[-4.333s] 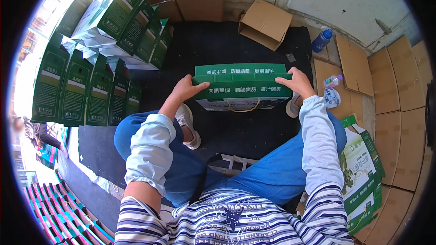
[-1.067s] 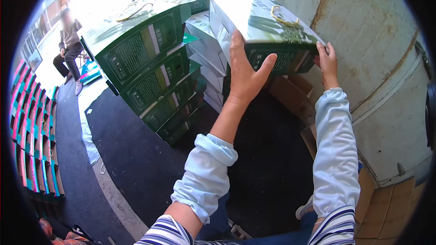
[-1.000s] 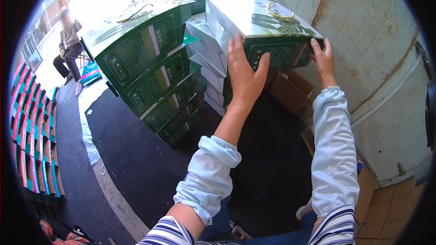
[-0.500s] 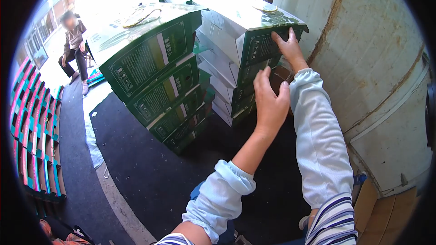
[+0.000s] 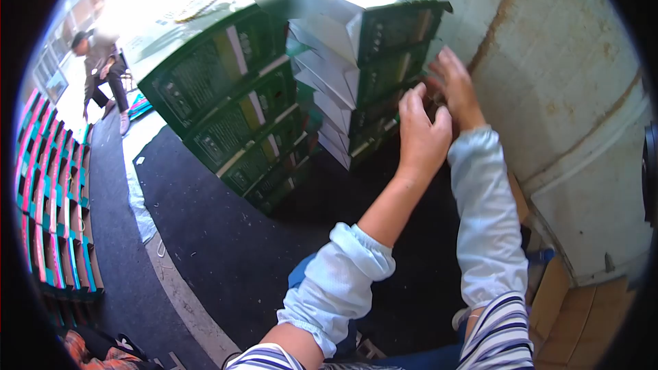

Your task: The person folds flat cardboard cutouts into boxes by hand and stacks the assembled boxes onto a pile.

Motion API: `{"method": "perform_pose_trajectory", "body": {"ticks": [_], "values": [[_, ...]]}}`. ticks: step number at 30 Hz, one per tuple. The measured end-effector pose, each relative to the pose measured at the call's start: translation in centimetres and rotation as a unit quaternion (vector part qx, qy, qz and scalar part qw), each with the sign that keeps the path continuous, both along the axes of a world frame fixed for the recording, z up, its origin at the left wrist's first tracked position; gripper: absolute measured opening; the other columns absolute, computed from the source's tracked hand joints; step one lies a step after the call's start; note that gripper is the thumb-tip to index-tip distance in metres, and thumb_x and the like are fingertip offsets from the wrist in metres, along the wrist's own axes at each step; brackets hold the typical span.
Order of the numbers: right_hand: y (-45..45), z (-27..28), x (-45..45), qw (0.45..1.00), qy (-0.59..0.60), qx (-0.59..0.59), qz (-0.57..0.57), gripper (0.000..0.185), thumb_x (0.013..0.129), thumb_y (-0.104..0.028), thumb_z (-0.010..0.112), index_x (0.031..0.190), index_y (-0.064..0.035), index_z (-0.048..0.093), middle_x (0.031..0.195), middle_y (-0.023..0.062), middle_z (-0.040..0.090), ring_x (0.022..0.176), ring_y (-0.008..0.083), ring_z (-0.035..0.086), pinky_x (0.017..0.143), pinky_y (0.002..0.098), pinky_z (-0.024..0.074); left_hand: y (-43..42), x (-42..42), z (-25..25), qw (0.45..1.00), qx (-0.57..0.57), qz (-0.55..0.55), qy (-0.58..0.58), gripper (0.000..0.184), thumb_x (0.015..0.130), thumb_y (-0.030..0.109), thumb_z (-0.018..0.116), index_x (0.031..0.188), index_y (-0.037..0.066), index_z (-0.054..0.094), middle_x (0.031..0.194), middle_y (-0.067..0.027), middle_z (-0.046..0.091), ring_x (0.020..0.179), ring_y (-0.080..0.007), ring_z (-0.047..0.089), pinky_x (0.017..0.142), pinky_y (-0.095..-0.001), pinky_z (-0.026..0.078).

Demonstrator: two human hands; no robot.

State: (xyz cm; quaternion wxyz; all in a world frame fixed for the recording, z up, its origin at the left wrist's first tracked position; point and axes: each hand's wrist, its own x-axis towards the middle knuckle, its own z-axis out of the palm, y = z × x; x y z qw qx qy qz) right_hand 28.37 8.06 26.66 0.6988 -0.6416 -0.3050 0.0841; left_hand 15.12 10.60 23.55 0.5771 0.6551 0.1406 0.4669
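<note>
Two stacks of green printed gift boxes stand in front of me. The right stack (image 5: 387,68) has white folded sides, and its top box carries a cord handle. Just right of its lower boxes, my left hand (image 5: 425,130) is raised with thumb and fingers apart, apparently holding nothing. Beyond it, my right hand (image 5: 460,92) hovers between the stack and the wall, fingers stretched out and slightly blurred; whether they touch anything behind is hidden. Neither hand is on the left stack (image 5: 223,82), whose top box has a rope handle.
A pale stained wall (image 5: 562,96) bounds the right side, with cardboard (image 5: 582,322) at its foot. Dark matting (image 5: 226,253) covers the floor. Rows of pink and teal boxes (image 5: 58,205) are piled at left. Another person (image 5: 103,72) sits at the back left.
My right hand has left the front corner of the right stack's top box and come down and right. My left hand has moved slightly right, nearer to it. The seated person now leans over.
</note>
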Motion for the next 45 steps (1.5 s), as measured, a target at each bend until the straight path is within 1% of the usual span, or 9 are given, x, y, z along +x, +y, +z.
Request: {"method": "perform_pose_trajectory", "body": {"ticks": [7,11,16,18,26,31,36,42,45], "values": [[-24.8,-12.1,-14.6,0.905,0.018,-0.393,0.164,0.048,0.091,-0.023,0.06,0.133,-0.0047,0.046,0.117,0.0045,0.056,0.103,0.0133,0.055,0.087,0.0268,0.0445,-1.3,-0.7,-0.6,0.994,0.004,-0.099,0.046,0.048,0.077,0.019,0.06,0.114,-0.009,0.052,0.112,-0.0272,0.053,0.109,-0.0373,0.051,0.096,-0.0395,0.04],[-41.4,-11.9,-22.8,0.877,-0.056,-0.451,-0.153,0.042,0.087,-0.022,0.06,0.123,-0.0018,0.054,0.109,0.0162,0.06,0.101,0.0239,0.059,0.085,0.033,0.0471,-2.5,-0.2,-1.9,0.984,0.072,-0.154,0.05,0.049,0.075,0.021,0.059,0.113,-0.009,0.056,0.112,-0.0237,0.06,0.106,-0.0315,0.058,0.092,-0.037,0.044],[-52.7,-13.3,-35.0,0.687,-0.078,-0.602,-0.399,0.042,0.091,-0.026,0.054,0.123,0.0012,0.052,0.118,0.0196,0.057,0.11,0.0333,0.055,0.095,0.0382,0.0413,-5.9,-1.0,-2.2,0.941,0.192,-0.242,0.138,0.046,0.083,0.02,0.063,0.122,-0.002,0.053,0.114,-0.019,0.06,0.103,-0.026,0.059,0.088,-0.0345,0.047],[-51.2,-13.9,-39.3,0.784,-0.02,-0.387,-0.484,0.048,0.093,-0.028,0.052,0.129,0.0021,0.046,0.13,0.0201,0.05,0.121,0.0323,0.047,0.102,0.0372,0.0342,-7.6,-1.0,-3.2,0.911,0.286,-0.251,0.161,0.044,0.085,0.019,0.063,0.123,0.001,0.052,0.115,-0.0182,0.058,0.099,-0.0265,0.06,0.085,-0.0358,0.048],[-50.8,-19.8,-47.2,0.775,0.02,-0.157,-0.611,0.052,0.097,-0.033,0.043,0.135,0.0031,0.038,0.135,0.0214,0.044,0.127,0.0334,0.04,0.106,0.0372,0.0281,-17.6,-7.5,-6.8,0.694,0.622,-0.353,0.081,0.046,0.084,0.011,0.06,0.126,0.002,0.046,0.126,-0.0209,0.049,0.112,-0.0396,0.051,0.091,-0.0435,0.044],[-59.0,-28.5,-53.1,0.677,0.255,-0.024,-0.69,0.039,0.093,-0.021,0.051,0.125,0.0012,0.049,0.115,0.0116,0.057,0.107,0.0191,0.053,0.09,0.0299,0.0427,-19.2,-11.3,-8.0,0.629,0.64,-0.401,0.187,0.046,0.084,0.017,0.06,0.126,0.003,0.047,0.128,-0.0199,0.048,0.11,-0.0384,0.052,0.091,-0.0431,0.044],[-69.5,-33.2,-63.1,0.413,0.131,0.137,-0.891,0.056,0.082,-0.012,0.059,0.132,-0.0005,0.037,0.099,0.0067,0.053,0.085,0.0165,0.052,0.079,0.0329,0.0461,-18.4,-11.8,-10.0,0.545,0.651,-0.444,0.288,0.048,0.082,0.022,0.064,0.123,0.002,0.049,0.119,-0.0185,0.053,0.108,-0.0364,0.054,0.087,-0.043,0.047],[-70.6,-28.0,-67.1,0.281,0.059,0.256,-0.923,0.02,0.082,-0.012,0.055,0.096,0.0011,0.049,0.092,0.0069,0.053,0.085,0.0166,0.049,0.069,0.0317,0.0434,-20.8,-11.8,-11.2,0.5,0.666,-0.447,0.327,0.049,0.081,0.024,0.064,0.122,0.003,0.051,0.115,-0.0193,0.056,0.104,-0.0362,0.057,0.086,-0.0431,0.047],[-75.3,-31.0,-74.4,0.327,0.062,0.005,-0.943,0.03,0.084,-0.018,0.057,0.103,0.004,0.053,0.098,0.0114,0.055,0.09,0.0243,0.055,0.079,0.0355,0.0468,-21.2,-11.7,-11.1,0.505,0.66,-0.451,0.326,0.049,0.081,0.025,0.065,0.123,0.003,0.05,0.116,-0.019,0.056,0.104,-0.0359,0.057,0.086,-0.0434,0.047]]}}
